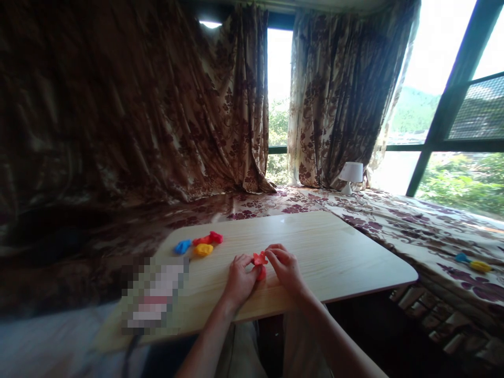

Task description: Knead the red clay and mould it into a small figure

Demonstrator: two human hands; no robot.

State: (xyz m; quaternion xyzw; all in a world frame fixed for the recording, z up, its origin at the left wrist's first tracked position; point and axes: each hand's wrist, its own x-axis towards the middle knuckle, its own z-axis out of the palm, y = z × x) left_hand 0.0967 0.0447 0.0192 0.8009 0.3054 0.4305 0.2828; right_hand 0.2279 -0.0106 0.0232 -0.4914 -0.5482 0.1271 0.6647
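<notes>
Over the near part of the table, my left hand (241, 277) grips a small red-orange piece (260, 258) with a petal-like, scalloped top and a rounder lower part. It looks like soft modelling clay, but I cannot be sure. My right hand (284, 265) has its thumb and fingertips pinched together at the right edge of the same piece. Farther left on the table lie a blue lump (182, 247), a red lump (212, 238) and a yellow lump (203, 250), close together. They look soft or wrapped.
The pale wooden table (338, 247) has rounded corners. A pixelated object (153, 294) with a dark cable lies at its left. Flowered fabric (394, 220) surrounds the table, bearing a white lamp (350, 176). Blue (462, 258) and yellow (480, 266) pieces lie at right.
</notes>
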